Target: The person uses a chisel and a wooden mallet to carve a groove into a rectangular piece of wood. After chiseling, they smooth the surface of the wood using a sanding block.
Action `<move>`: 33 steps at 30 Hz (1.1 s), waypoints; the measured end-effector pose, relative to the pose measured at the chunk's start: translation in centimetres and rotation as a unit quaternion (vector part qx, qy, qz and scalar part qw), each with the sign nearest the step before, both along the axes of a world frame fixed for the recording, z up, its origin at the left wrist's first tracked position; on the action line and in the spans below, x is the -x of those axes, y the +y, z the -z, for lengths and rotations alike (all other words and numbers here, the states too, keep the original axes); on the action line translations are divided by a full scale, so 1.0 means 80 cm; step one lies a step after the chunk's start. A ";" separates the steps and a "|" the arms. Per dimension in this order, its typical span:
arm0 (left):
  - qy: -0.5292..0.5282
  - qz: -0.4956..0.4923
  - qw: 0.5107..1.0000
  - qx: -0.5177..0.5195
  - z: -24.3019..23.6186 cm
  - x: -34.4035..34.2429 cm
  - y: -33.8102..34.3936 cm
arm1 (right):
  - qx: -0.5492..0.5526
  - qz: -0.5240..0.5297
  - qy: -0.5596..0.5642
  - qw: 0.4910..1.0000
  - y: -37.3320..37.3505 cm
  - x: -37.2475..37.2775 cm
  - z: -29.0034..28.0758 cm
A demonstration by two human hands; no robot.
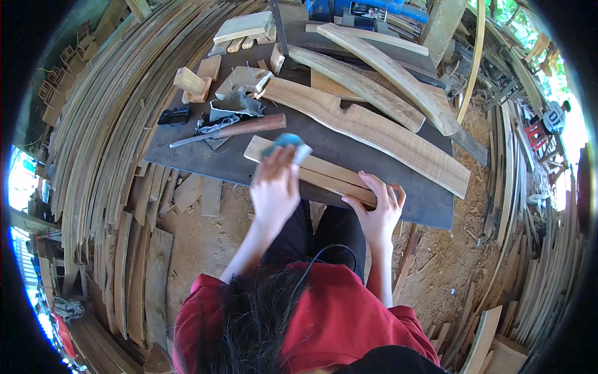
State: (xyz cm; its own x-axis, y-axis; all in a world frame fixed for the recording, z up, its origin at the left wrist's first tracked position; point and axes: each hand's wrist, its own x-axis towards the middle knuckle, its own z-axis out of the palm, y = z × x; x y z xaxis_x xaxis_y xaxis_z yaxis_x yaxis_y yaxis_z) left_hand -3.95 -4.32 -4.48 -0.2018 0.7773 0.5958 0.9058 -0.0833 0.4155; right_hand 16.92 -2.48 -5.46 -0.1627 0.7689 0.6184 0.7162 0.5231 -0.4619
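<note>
Across the near edge of a dark tabletop (430,213) lies a narrow pale wooden board (327,177), with a dark line running along its length. My left hand (274,187) is closed on a teal and whitish folded piece of sandpaper (301,153), pressed onto the board near its left end; motion blurs it. My right hand (383,209) grips the board's right end, thumb on the near side and fingers over the far side. Just beyond my left hand rests a tool with a wooden handle (255,124) and a narrow metal blade. A wide curved plank (380,128) lies beyond the board.
Crumpled grey cloth or paper (233,107) lies by a wood block with nails (244,81). More blocks (243,28) are stacked at the far left of the table. Two long curved timbers (389,75) lie at the far right. Long strips (118,118) crowd the left side.
</note>
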 end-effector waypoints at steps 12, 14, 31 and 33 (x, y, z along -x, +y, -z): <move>0.023 0.187 0.982 -0.009 0.013 -0.067 -0.015 | 0.016 -0.001 -0.010 1.000 0.000 -0.001 0.004; 0.035 0.234 0.972 0.014 0.006 -0.043 -0.018 | 0.008 -0.005 0.000 1.000 0.000 0.002 0.000; 0.031 0.149 0.988 0.024 0.003 -0.046 -0.019 | 0.013 -0.004 0.001 1.000 0.000 0.000 -0.001; 0.014 0.075 0.995 0.061 -0.005 -0.012 -0.014 | 0.001 0.000 0.004 1.000 0.000 0.000 -0.003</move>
State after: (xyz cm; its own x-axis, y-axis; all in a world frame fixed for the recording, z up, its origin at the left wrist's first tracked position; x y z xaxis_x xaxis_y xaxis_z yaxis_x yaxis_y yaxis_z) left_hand -3.02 -5.46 -4.09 -0.0637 0.8643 0.4990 0.8983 -0.1682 0.4060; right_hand 16.93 -2.51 -5.23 -0.1584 0.7701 0.6180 0.7129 0.5222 -0.4680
